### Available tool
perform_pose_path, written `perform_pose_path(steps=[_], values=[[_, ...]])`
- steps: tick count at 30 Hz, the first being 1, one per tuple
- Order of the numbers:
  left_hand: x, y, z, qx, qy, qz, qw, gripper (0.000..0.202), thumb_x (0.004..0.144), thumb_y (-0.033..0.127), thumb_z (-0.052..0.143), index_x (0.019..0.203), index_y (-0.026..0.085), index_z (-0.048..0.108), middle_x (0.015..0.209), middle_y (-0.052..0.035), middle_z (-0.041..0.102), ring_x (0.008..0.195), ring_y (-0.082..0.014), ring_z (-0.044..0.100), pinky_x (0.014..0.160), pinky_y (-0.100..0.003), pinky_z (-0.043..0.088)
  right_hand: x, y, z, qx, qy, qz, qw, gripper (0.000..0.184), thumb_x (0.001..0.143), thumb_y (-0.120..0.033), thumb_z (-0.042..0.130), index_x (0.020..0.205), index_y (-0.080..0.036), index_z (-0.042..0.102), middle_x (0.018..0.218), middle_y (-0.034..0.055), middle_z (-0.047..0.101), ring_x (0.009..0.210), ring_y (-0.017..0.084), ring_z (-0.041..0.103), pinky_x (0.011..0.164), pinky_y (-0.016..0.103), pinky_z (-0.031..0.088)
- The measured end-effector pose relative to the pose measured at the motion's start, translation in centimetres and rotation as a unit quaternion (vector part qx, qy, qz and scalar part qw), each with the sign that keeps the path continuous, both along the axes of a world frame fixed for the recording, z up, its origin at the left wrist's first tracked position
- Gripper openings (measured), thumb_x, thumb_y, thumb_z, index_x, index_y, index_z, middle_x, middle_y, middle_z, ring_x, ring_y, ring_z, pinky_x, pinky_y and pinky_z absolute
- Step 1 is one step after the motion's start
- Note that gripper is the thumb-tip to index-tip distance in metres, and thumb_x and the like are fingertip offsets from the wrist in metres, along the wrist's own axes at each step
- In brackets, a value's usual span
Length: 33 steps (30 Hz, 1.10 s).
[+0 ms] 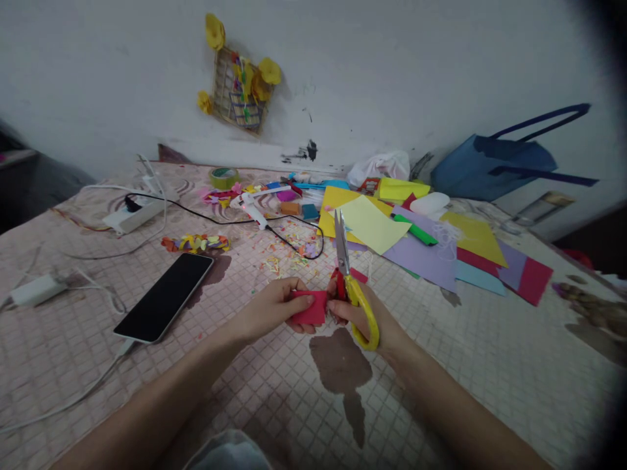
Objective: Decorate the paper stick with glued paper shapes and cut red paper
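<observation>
My left hand (274, 307) pinches a small red piece of paper (313, 314) between thumb and fingers, above the middle of the table. Close beside it, my right hand (365, 312) is closed around a pair of scissors (343, 251) with yellow and red handles. The blades point up and away from me and look nearly closed, clear of the paper held on the left. My right thumb and fingertips lie near that paper's right edge; whether they touch it I cannot tell. Another red scrap (360, 276) shows just behind the right hand.
A phone (166, 297) on a cable lies to the left, near a power strip (134, 214). Behind my hands are a glue gun (252, 210) with a black cord, paper scraps (284, 245) and tape (224, 177). Coloured sheets (421, 258) and a blue bag (490, 166) are at the right.
</observation>
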State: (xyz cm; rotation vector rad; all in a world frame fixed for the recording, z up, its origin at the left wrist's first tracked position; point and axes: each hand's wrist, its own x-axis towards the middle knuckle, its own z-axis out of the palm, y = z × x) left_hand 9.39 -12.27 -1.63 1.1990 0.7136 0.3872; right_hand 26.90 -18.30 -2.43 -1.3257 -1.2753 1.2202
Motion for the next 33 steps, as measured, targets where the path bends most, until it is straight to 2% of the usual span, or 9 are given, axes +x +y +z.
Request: perform_pose_path(steps=[4, 8, 13, 17, 20, 24, 28, 33], values=[[0.0, 0.1, 0.1, -0.003, -0.001, 0.007, 1.000, 0.028, 0.074, 0.038, 0.066, 0.077, 0.014, 0.051, 0.064, -0.0008, 0.064, 0.053, -0.0114, 0.065, 0.047, -0.017, 0.048, 0.1, 0.1, 0.1, 0.006, -0.007, -0.002, 1.000, 0.013, 0.067, -0.022, 0.058, 0.076, -0.018, 0.050, 0.060, -0.0059, 0.047, 0.049, 0.008, 0.042, 0.046, 0.021, 0.036], [0.0, 0.3, 0.0, 0.005, 0.004, 0.033, 0.999, 0.029, 0.073, 0.039, 0.067, 0.075, 0.014, 0.052, 0.063, -0.0001, 0.063, 0.052, -0.0104, 0.063, 0.048, -0.018, 0.048, 0.0, 0.2, 0.0, -0.004, 0.028, -0.011, 1.000, 0.016, 0.069, -0.025, 0.061, 0.078, -0.018, 0.049, 0.061, -0.0054, 0.048, 0.048, 0.008, 0.043, 0.045, 0.021, 0.037], [-0.4, 1.1, 0.3, 0.021, 0.004, 0.100, 0.995, 0.026, 0.073, 0.036, 0.066, 0.075, 0.014, 0.053, 0.063, -0.0008, 0.063, 0.053, -0.0107, 0.062, 0.054, -0.021, 0.050, -0.1, 0.0, -0.4, 0.008, 0.045, -0.013, 0.999, 0.024, 0.078, -0.040, 0.058, 0.077, -0.019, 0.048, 0.054, -0.0062, 0.046, 0.044, 0.007, 0.040, 0.043, 0.021, 0.034], [-0.9, 1.9, 0.9, 0.013, -0.039, 0.159, 0.986, 0.023, 0.073, 0.033, 0.066, 0.075, 0.014, 0.053, 0.068, -0.0016, 0.065, 0.056, -0.0111, 0.063, 0.056, -0.022, 0.051, -0.4, -0.5, -0.8, -0.006, 0.066, 0.015, 0.998, 0.032, 0.082, -0.051, 0.050, 0.085, -0.019, 0.048, 0.057, -0.0057, 0.044, 0.046, 0.009, 0.041, 0.042, 0.021, 0.033], [-1.4, 2.3, 1.5, 0.002, -0.079, 0.214, 0.974, 0.023, 0.072, 0.030, 0.067, 0.076, 0.014, 0.052, 0.068, -0.0009, 0.064, 0.059, -0.0119, 0.063, 0.060, -0.025, 0.053, -0.7, -1.1, -1.1, -0.015, 0.039, 0.054, 0.998, 0.036, 0.084, -0.054, 0.045, 0.091, -0.019, 0.049, 0.061, -0.0045, 0.045, 0.050, 0.010, 0.044, 0.047, 0.023, 0.037], [-1.9, 2.6, 2.1, 0.003, -0.122, 0.267, 0.956, 0.022, 0.073, 0.027, 0.066, 0.072, 0.015, 0.047, 0.068, -0.0012, 0.064, 0.062, -0.0153, 0.066, 0.061, -0.027, 0.054, -1.2, -1.7, -1.0, -0.022, -0.035, 0.100, 0.994, 0.036, 0.086, -0.053, 0.044, 0.090, -0.019, 0.051, 0.063, -0.0040, 0.044, 0.053, 0.010, 0.043, 0.051, 0.023, 0.037], [-2.2, 3.0, 2.2, 0.007, -0.143, 0.304, 0.942, 0.016, 0.077, 0.025, 0.061, 0.079, 0.014, 0.049, 0.073, -0.0047, 0.067, 0.063, -0.0172, 0.068, 0.061, -0.027, 0.055, -1.5, -2.0, -0.7, -0.054, -0.080, 0.114, 0.989, 0.036, 0.084, -0.054, 0.046, 0.087, -0.018, 0.052, 0.061, -0.0043, 0.042, 0.051, 0.009, 0.040, 0.048, 0.021, 0.033], [-2.2, 3.0, 2.2, 0.006, -0.162, 0.343, 0.925, 0.015, 0.078, 0.023, 0.060, 0.086, 0.013, 0.052, 0.075, -0.0075, 0.068, 0.066, -0.0182, 0.069, 0.060, -0.026, 0.055, -1.5, -1.8, -0.7, -0.055, -0.103, 0.124, 0.985, 0.037, 0.084, -0.054, 0.047, 0.085, -0.018, 0.053, 0.061, -0.0044, 0.043, 0.053, 0.009, 0.040, 0.049, 0.021, 0.033]])
